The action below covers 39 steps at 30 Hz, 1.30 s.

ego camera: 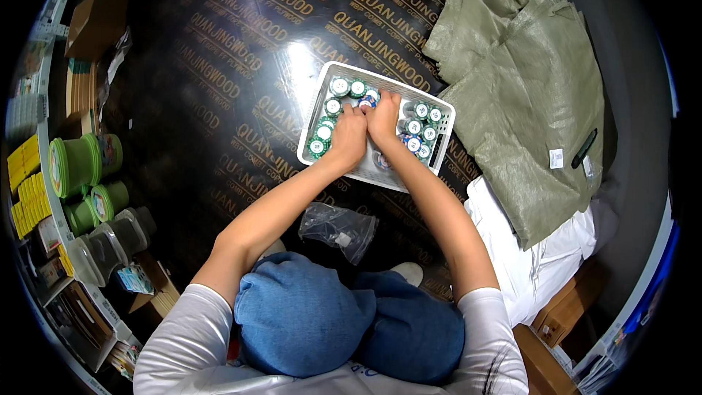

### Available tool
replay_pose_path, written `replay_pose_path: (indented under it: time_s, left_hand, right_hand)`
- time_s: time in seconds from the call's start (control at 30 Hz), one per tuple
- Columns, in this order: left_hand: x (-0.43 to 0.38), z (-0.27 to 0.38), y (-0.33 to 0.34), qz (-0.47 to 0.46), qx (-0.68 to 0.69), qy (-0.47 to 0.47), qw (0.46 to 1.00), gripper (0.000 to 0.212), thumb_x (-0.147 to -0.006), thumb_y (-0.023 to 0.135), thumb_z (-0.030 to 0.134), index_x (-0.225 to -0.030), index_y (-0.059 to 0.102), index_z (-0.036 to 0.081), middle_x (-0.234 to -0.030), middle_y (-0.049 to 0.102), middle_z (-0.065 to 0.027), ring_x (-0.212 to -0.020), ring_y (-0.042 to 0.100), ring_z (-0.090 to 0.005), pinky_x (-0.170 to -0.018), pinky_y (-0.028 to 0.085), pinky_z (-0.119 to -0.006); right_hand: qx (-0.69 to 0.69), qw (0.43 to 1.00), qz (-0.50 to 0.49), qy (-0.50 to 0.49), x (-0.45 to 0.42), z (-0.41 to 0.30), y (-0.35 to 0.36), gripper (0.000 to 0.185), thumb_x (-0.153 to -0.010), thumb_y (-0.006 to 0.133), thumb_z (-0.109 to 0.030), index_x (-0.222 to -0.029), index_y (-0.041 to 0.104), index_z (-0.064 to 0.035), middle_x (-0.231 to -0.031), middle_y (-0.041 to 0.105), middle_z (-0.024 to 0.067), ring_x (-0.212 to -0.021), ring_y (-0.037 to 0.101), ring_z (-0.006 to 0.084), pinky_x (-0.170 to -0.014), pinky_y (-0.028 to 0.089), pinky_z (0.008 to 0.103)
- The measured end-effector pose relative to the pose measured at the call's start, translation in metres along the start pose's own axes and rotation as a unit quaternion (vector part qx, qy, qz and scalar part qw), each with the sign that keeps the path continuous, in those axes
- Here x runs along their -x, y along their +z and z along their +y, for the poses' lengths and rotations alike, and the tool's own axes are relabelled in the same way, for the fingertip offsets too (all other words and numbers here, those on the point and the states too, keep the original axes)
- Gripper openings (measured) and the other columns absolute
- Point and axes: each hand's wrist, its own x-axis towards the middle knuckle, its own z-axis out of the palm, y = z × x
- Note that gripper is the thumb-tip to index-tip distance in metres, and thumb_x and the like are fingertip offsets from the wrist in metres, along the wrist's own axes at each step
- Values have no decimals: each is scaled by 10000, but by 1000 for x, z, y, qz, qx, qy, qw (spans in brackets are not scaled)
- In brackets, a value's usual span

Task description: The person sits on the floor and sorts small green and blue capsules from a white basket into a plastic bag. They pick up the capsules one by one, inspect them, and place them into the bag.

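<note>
A white perforated plastic basket point(378, 180) stands on the floor before me, holding stacks of poker chips. Green-edged chip stacks point(324, 131) line its left side; more green-edged stacks point(421, 111) fill the right side. A blue chip stack point(412, 144) sits among the right-hand ones. Both my hands reach inside, fingertips almost meeting near the far wall. My right hand point(384, 118) has thumb and curled fingers around blue poker chips point(366, 101). My left hand point(350, 134) bends its fingers close beside them; its fingertips are partly hidden, so its grip is unclear.
Dark printed plywood point(263, 22) forms the floor. A clear plastic bag point(339, 230) lies between the basket and my knees. To the right are a green woven sack point(521, 82) with a dark-handled tool point(584, 148) on it, and white sacking point(504, 252). Shelves hold green tubs point(77, 164) at left.
</note>
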Motion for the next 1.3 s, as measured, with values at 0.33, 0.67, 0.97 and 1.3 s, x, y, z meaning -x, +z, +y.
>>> replay_pose_path:
  time_s: [0.33,0.67,0.97,1.3]
  left_hand:
    - [-1,6,-4,-33,-84,-16,996,267,-748,633,-51,-996,560,-118,-1056,520,-291,-841,648,-423,-708,567,-428]
    - [6,23,-49,65,135,33,988,255,-877,637,105,-1055,572,-65,-1211,544,-229,-997,594,-391,-780,505,-406]
    - [-9,70,-44,-110,332,-6,937,208,-971,555,128,-1116,500,-11,-840,647,-155,-737,662,-209,-645,529,-321]
    - [6,85,-29,-265,336,-23,904,642,-876,519,-71,-1476,310,21,-1222,582,-152,-1026,587,-186,-860,474,-290]
  right_hand:
    - [25,999,-31,6,-6,0,-3,458,-653,797,-130,-1061,624,-17,-1046,586,245,-996,579,403,-863,476,456]
    - [-196,958,-194,75,-5,-20,-85,362,-790,734,-115,-1123,654,3,-912,707,126,-757,668,196,-647,521,307]
    - [-311,904,-261,133,23,-18,-169,348,-972,529,-87,-1313,553,-20,-855,617,5,-632,491,64,-588,445,219]
    - [-320,915,-225,99,50,13,-175,413,-930,569,-31,-1336,505,3,-1012,640,92,-798,593,111,-650,493,244]
